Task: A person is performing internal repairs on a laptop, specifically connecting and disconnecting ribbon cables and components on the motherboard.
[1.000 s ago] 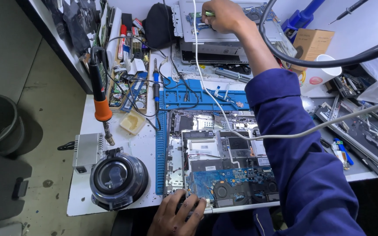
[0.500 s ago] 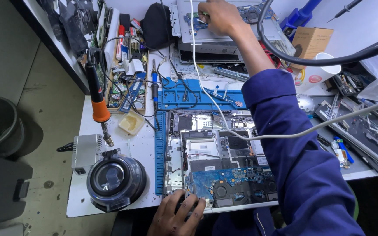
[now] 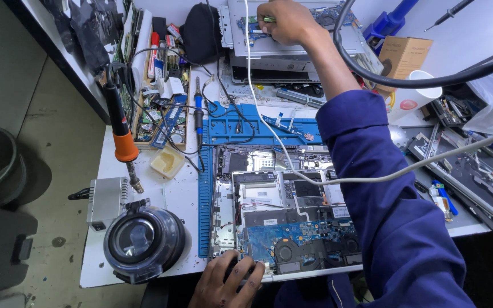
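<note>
Up at the far edge of the counter (image 3: pixel 144 239), the right hand (image 3: pixel 283 21) reaches over a second, silver opened laptop chassis (image 3: pixel 292 43). Its grip is narrow: the fingertips pinch a small green part (image 3: pixel 267 19) against the chassis's blue board, though what kind of part it is cannot be told at this size. The blue sleeve (image 3: pixel 383 205) stretches diagonally across the bench from the near right corner.

At the near edge, the left hand (image 3: pixel 226 282) rests on the front left corner of the opened laptop (image 3: pixel 283 222), fingers spread and curled loosely over the rim, pressing down and enclosing nothing. That laptop lies bottom-up on a blue repair mat (image 3: pixel 258 128), its blue motherboard and two fans toward the near edge.

A white cable (image 3: pixel 292 165) runs from the far edge down across the mat and over the laptop toward the right. Left of the mat, an orange-collared hot-air handle (image 3: pixel 122 137) stands tilted, and a round magnifier lamp (image 3: pixel 142 242) sits at the near left corner beside a small grey metal box (image 3: pixel 106 201). A white paper cup (image 3: pixel 415 94) stands near the right elbow.
</note>
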